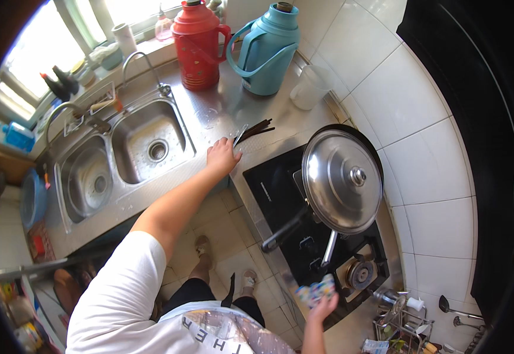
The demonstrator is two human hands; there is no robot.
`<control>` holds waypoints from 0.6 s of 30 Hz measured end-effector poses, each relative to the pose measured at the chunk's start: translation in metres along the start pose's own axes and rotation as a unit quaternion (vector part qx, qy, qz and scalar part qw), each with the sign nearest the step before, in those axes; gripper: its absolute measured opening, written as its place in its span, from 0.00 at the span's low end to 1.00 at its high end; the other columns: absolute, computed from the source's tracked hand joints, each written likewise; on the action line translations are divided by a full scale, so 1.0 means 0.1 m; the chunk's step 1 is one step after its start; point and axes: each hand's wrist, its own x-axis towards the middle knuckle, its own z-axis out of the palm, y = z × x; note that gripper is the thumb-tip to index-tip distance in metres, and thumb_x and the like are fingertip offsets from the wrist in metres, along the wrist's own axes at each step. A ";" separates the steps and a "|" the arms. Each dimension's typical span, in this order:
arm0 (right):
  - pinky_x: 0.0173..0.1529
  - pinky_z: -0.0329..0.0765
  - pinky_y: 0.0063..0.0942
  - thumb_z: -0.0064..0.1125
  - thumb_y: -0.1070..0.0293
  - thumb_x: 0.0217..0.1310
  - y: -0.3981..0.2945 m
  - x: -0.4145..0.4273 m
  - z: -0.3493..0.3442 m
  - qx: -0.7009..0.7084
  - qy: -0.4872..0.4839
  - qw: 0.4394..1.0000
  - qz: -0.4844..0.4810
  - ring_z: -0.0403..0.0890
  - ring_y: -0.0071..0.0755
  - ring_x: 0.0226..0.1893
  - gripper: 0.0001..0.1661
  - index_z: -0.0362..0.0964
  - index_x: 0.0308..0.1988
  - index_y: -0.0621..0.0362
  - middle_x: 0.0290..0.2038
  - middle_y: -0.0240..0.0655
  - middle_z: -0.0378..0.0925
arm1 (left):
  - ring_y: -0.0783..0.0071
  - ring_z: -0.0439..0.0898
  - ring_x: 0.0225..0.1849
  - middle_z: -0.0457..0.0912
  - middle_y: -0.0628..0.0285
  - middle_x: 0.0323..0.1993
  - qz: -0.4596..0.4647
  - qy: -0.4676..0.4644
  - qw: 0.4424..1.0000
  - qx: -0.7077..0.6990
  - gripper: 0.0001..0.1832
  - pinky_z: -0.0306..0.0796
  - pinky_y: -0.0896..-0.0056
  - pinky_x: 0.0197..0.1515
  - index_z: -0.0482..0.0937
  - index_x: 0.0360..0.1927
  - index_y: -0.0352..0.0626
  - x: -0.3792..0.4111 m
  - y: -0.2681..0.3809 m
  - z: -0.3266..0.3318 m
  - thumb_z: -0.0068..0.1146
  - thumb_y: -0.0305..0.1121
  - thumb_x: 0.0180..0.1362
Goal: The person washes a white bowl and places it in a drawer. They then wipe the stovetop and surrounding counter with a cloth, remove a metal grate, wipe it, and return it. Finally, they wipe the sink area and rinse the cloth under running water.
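Note:
My left hand (pixel 223 155) is at the counter's front edge, fingers bent down over the steel. Just beyond its fingertips lie several dark chopsticks (pixel 259 128) and a thin, shiny, clear-looking item (pixel 241 134). Whether the fingers grip any of these is hidden. In my right hand (pixel 323 305) is a small colourful patterned cloth (pixel 316 290), slightly blurred, above the front of the gas hob (pixel 279 190). A wok with a black handle (pixel 285 232) stands on the hob under a domed steel lid (pixel 341 181). From beneath the lid sticks a utensil's metal handle (pixel 329 248).
A double steel sink (pixel 148 141) with taps lies left. Behind stand a red thermos flask (pixel 198 48), a blue one (pixel 268 53) and a translucent plastic jug (pixel 311 88). A bare burner (pixel 359 273) and a wire utensil rack (pixel 405 321) are at lower right.

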 end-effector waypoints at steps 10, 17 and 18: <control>0.44 0.70 0.25 0.50 0.81 0.42 -0.15 -1.49 2.22 -0.050 -0.284 0.956 0.048 0.73 0.33 0.39 0.13 0.69 0.35 0.68 0.40 0.40 0.71 | 0.62 0.75 0.41 0.74 0.55 0.37 0.101 -0.068 0.979 0.165 0.11 0.70 0.62 0.40 0.70 0.37 0.41 0.72 -0.34 0.40 0.48 0.30 0.48; 0.46 0.67 0.26 0.46 0.82 0.44 -0.35 -0.96 3.54 0.046 -0.232 0.972 0.002 0.71 0.35 0.41 0.14 0.66 0.36 0.65 0.39 0.39 0.69 | 0.56 0.76 0.37 0.72 0.53 0.36 0.174 -0.075 0.969 0.162 0.12 0.74 0.65 0.33 0.67 0.37 0.38 0.78 -0.55 0.50 0.46 0.30 0.49; 0.49 0.66 0.29 0.46 0.81 0.44 -0.55 -0.89 3.70 0.021 -0.204 0.975 -0.082 0.70 0.37 0.42 0.14 0.66 0.37 0.66 0.40 0.40 0.69 | 0.55 0.77 0.36 0.73 0.51 0.36 0.164 -0.085 0.971 0.153 0.12 0.73 0.63 0.34 0.66 0.38 0.38 0.79 -0.64 0.50 0.46 0.30 0.50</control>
